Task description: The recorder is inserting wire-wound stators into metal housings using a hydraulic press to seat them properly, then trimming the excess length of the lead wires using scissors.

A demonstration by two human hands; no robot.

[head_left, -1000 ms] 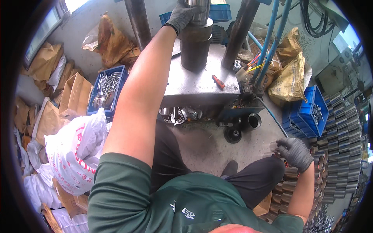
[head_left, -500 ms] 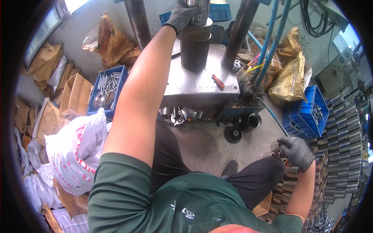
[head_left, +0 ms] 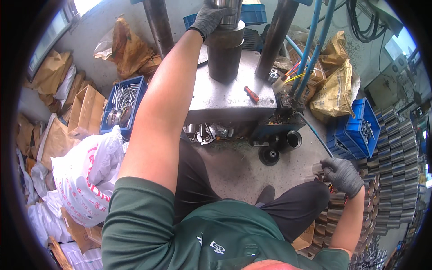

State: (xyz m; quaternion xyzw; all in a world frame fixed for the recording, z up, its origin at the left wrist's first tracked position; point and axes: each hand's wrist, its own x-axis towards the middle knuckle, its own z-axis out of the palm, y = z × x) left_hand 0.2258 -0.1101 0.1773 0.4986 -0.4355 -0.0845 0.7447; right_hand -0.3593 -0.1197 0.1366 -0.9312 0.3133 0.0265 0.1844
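Observation:
My left hand (head_left: 208, 20), in a dark grey glove, reaches up to the press and has its fingers round the side of a shiny metal sleeve (head_left: 228, 14). The sleeve stands upright on a thick steel cylinder (head_left: 225, 58), which rests on the press's metal table (head_left: 211, 96). On that table, right of the cylinder, lies a red-handled tool (head_left: 252, 94). My right hand (head_left: 344, 176), gloved too, is low on the right with curled fingers at the end of a long thin lever rod (head_left: 317, 136). The rod's tip is hidden at the fingers.
Steel columns (head_left: 158, 27) flank the press. Blue hoses (head_left: 313, 49) hang at its right. Stacked metal tubes (head_left: 396, 166) and blue crates (head_left: 363, 128) fill the right side. To the left are a blue bin of rods (head_left: 141, 96) and white sacks (head_left: 85, 180). A black round part (head_left: 269, 156) lies on the floor.
Nearly everything holds still. The whole view has shifted very slightly; both hands keep their places at the sleeve and at the lever rod.

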